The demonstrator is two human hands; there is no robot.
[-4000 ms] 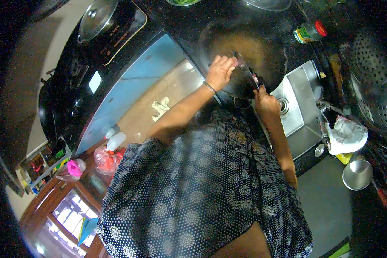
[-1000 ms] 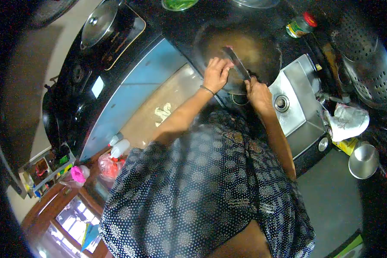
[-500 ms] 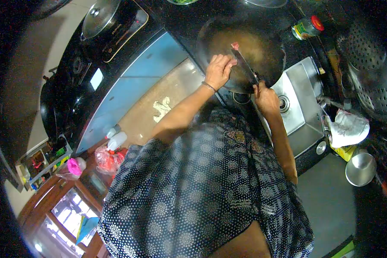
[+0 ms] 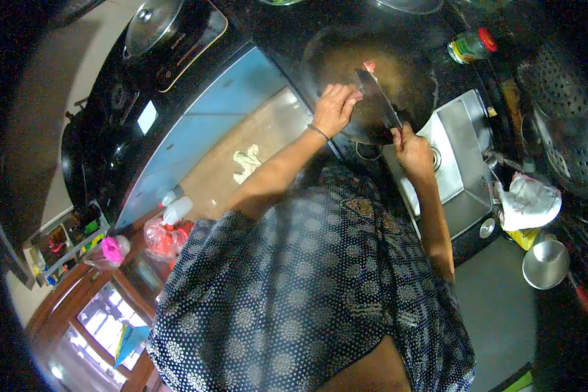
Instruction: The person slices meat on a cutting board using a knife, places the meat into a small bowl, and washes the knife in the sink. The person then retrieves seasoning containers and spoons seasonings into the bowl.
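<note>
My left hand [image 4: 335,110] rests on a round, dark brown chopping board [image 4: 408,68], its bent fingers pressed on a small piece of pinkish meat [image 4: 358,96]. In my right hand [image 4: 413,151] is the handle of a kitchen knife [image 4: 380,98]. The blade reaches away over the board, its broad dark side facing up, close beside my left fingertips. Past the blade's tip lies a cut chunk of red meat [image 4: 369,66]. How much of the held meat is under my fingers is hidden.
A steel sink [image 4: 473,140] adjoins the board on the right. A glass jar with a red lid [image 4: 472,46] stands behind it. Farther right are a white cloth [image 4: 530,201] and a metal bowl [image 4: 545,264]. An induction cooker [image 4: 193,49] with a glass lid is at upper left.
The knife has swung slightly and turned, so more of its flat side shows. My right hand has shifted a little to the right and down. My left hand has barely moved.
</note>
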